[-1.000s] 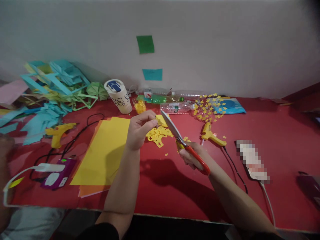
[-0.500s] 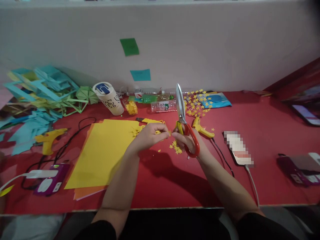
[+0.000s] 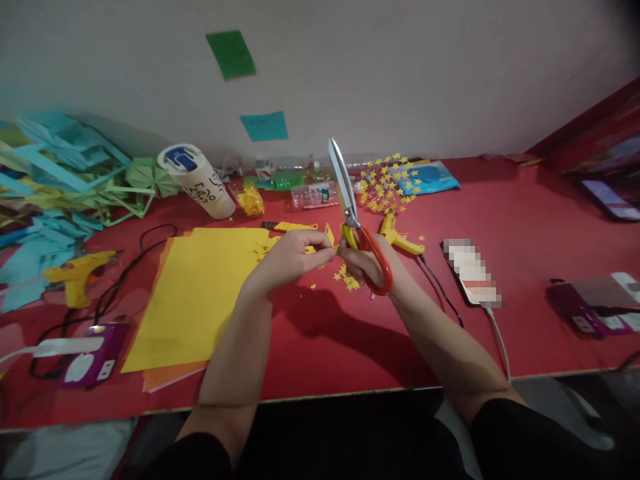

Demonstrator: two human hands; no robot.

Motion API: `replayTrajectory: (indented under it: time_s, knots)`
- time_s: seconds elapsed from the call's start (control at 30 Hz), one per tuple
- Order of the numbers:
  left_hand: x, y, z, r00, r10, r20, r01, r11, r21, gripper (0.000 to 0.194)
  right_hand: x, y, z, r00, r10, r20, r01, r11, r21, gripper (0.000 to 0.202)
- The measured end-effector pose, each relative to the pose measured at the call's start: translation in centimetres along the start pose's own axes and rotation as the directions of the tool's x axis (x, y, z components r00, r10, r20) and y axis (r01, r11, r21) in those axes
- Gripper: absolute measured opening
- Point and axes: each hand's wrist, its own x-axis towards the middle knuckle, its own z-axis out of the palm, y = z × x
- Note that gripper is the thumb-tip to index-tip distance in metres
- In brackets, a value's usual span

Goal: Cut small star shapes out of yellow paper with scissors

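Observation:
My right hand is wrapped round a pair of scissors with red and yellow handles. The blades are together and point up, away from the table. My left hand is closed in a pinch, its fingertips meeting those of my right hand. A tiny bit of yellow paper shows between them, mostly hidden by the fingers. Below the hands lie small yellow paper stars in a loose heap. More yellow cuttings rest beside my left hand, on the yellow sheets.
Behind the hands are a yellow cutter, plastic bottles, a star-covered ball and a glue gun. A white cup and another glue gun stand left. To the right lies a phone on a cable.
The view has tilted and shifted, so the table sits higher in the picture. My fingertips have come together at the small yellow piece; the scissors stay in my right hand.

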Motion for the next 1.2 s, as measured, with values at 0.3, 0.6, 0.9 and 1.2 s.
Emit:
replayTrajectory:
  time_s: [0.3,0.6,0.9,1.2]
  knots:
    - [-1.4,-1.1,-3.4,0.960,-0.045,-0.275,0.055,0.998,0.029,0.025,1.7,0.6,-3.8,0.938,0.129,0.323,0.048,0.872,-0.487,0.023]
    - [-1.4,-0.7,-2.9,0.985,-0.037,-0.169,0.002,0.980,-0.199,0.023,2.6,1.8,-2.8,0.999,0.010,0.051,0.004,0.964,-0.267,0.023]
    - [-0.5,-1.1,-1.3,0.998,0.047,-0.051,-0.066,0.874,-0.482,0.024,1.8,2.0,-1.4,0.992,-0.096,0.081,0.076,0.972,0.223,0.027]
    - [1.2,-2.6,-1.5,0.874,-0.156,-0.459,-0.111,0.857,-0.504,0.030,1.3,1.0,-1.5,0.982,-0.176,-0.069,0.188,0.892,0.411,0.016]
